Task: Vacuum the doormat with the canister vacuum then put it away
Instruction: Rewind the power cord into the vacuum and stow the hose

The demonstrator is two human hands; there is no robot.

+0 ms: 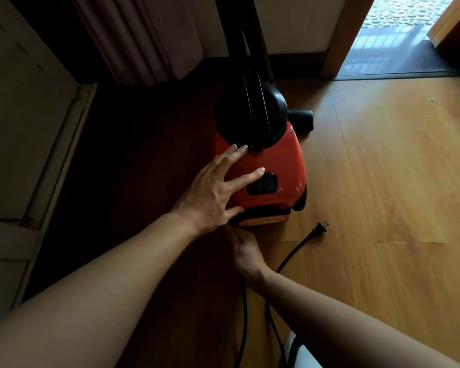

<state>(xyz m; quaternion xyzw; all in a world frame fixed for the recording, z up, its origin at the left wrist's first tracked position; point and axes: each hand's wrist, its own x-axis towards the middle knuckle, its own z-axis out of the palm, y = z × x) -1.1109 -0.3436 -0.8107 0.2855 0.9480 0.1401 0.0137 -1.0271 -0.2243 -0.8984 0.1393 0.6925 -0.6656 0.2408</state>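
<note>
A red canister vacuum (279, 160) with a black front dome stands on the wooden floor, its black hose and tube (246, 49) rising from the dome. My left hand (218, 187) lies flat on the red top with fingers spread, beside the black switch (262, 185). My right hand (243, 251) reaches low behind the canister's rear, fingers hidden in shadow, at the spot where the black power cord (292, 254) meets the body. The cord's plug (320, 227) lies loose on the floor to the right.
A dark curtain (138, 35) hangs at the back left beside a pale cabinet (24, 123). An open doorway (398, 41) with a dark threshold is at the back right. A black nozzle piece (304, 120) lies by the vacuum. Cord loops run past my right arm.
</note>
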